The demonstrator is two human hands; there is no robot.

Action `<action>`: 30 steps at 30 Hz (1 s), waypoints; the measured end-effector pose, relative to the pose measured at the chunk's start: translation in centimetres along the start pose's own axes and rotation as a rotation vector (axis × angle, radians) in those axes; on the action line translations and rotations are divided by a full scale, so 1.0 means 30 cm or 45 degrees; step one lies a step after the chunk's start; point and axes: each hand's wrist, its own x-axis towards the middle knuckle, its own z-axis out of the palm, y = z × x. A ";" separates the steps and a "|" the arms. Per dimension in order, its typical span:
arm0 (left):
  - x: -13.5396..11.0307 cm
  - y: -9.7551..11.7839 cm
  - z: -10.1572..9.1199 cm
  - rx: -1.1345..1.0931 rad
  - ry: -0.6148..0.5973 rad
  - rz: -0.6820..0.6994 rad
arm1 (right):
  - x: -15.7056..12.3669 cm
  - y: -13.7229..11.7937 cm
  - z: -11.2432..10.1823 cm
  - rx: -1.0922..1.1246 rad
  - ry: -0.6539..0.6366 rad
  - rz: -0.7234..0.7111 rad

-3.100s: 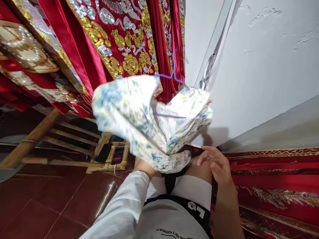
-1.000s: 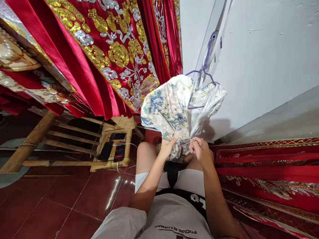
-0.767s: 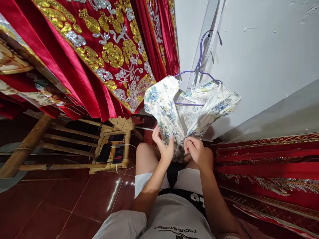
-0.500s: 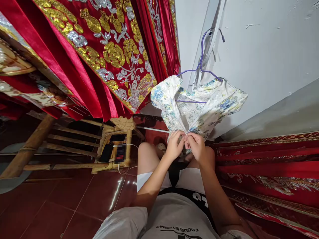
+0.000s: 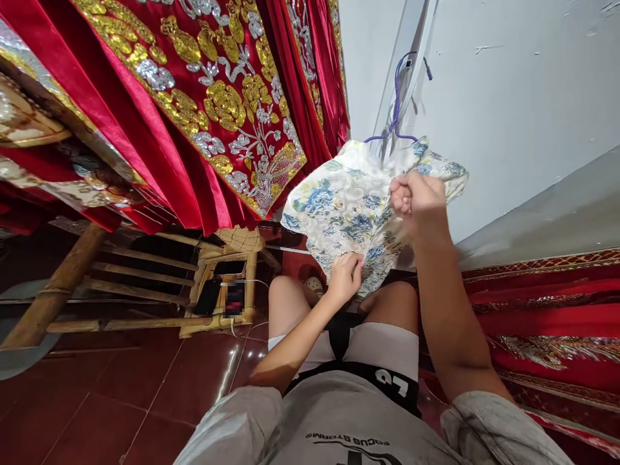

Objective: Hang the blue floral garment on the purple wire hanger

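Note:
A white floral dress (image 5: 334, 206) with blue and yellow flowers hangs in front of me on a purple hanger (image 5: 397, 103). Its opening is drawn together along a zipper line that runs between my hands. My left hand (image 5: 345, 276) is closed, pinching the fabric at the lower end of that line. Higher up, near the neckline, my right hand (image 5: 417, 199) is curled into a pinch on the zipper pull; the fingers hide the pull itself.
Red cloths with gold and silver sequins (image 5: 227, 103) hang at the left, close to the dress. More red embroidered fabric (image 5: 547, 316) lies at the right. A bamboo chair (image 5: 140, 265) stands left, with a phone (image 5: 235, 298) on a small bamboo stool. Behind is a white wall (image 5: 504, 103).
My right hand has moved up from beside the left hand to near the neckline, and the dress's V-shaped opening has closed. My left hand has stayed low on the fabric.

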 end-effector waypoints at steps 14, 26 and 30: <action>0.361 0.194 -0.310 -0.238 0.416 0.350 | -0.118 -0.009 0.050 -0.125 -0.039 -0.120; 0.482 0.232 -0.438 -0.171 0.573 0.422 | -0.065 0.148 0.064 -0.433 -0.102 -0.188; 0.488 0.144 -0.565 -0.666 1.011 0.222 | -0.104 0.254 0.032 -0.534 -0.160 -0.108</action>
